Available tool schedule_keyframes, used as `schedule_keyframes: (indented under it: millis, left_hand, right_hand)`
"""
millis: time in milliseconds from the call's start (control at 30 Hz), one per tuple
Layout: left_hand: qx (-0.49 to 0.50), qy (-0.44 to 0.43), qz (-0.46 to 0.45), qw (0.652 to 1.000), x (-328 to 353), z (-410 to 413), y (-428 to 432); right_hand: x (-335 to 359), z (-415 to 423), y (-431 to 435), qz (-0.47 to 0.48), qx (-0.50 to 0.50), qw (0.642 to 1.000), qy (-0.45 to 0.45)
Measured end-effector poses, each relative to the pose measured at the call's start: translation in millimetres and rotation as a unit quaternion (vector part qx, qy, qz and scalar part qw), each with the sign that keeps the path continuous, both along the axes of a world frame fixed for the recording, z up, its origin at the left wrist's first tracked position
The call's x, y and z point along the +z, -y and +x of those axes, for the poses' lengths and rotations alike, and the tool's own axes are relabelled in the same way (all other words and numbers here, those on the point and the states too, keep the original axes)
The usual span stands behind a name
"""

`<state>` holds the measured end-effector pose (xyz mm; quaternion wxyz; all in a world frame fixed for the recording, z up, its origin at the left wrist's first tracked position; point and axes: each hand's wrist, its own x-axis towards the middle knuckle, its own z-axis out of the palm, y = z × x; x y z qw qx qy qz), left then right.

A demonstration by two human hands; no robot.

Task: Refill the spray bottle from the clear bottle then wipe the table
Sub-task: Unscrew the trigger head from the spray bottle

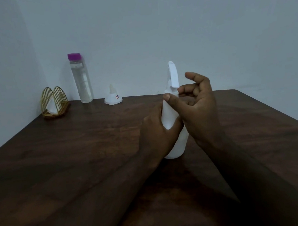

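Gripping spray bottle [173, 128] (upright): left hand [157, 134].

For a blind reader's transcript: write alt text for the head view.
A person's left hand grips an upright white spray bottle on a dark wooden table, while the right hand touches its neck with loosely curled fingers. Along the far edge stand a capped clear bottle, a white funnel and a gold napkin holder.
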<state>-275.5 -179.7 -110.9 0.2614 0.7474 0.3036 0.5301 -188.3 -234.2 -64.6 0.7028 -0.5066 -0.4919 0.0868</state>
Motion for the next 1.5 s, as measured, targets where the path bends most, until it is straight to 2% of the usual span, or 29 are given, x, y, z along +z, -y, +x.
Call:
schedule_keyframes:
  millis: [133,200,367,533,700,900,1067,1233,1500]
  left_hand:
    - [-0.003,-0.023,-0.006,1.0,-3,2,-2]
    - [-0.004,-0.008,0.009,1.0,-2,1,-1]
    - [0.002,0.03,0.045,0.999,-2,4,0]
    - [0.006,0.046,0.056,0.997,-3,6,-3]
    - [-0.005,0.053,0.073,0.996,-3,4,-3]
    - [0.011,0.058,0.07,0.996,-2,6,-2]
    - [0.014,0.044,0.075,0.996,-4,4,-5]
    - [-0.009,0.03,0.066,0.997,-2,3,-2]
    - [-0.02,-0.009,0.065,0.998,0,-1,2]
  right_hand:
    - [0,6,3,-0.019,0.04,0.999,-0.013]
    - [-1,3,2,-0.024,0.048,0.998,-0.026]
    - [0,-2,-2,-0.015,-0.016,1.0,0.018]
    - [0,1,0,-0.022,0.051,0.998,-0.005]
    - [2,-3,-3,-0.02,-0.003,1.0,0.021]
    - [1,2,-5,-0.03,0.049,0.998,-0.009]
    - [1,-1,-6,-0.026,0.015,1.0,0.007]
    - [7,4,-5,0.0,0.049,0.997,-0.065]
    - [19,14,1,0.063,0.048,0.984,-0.157]
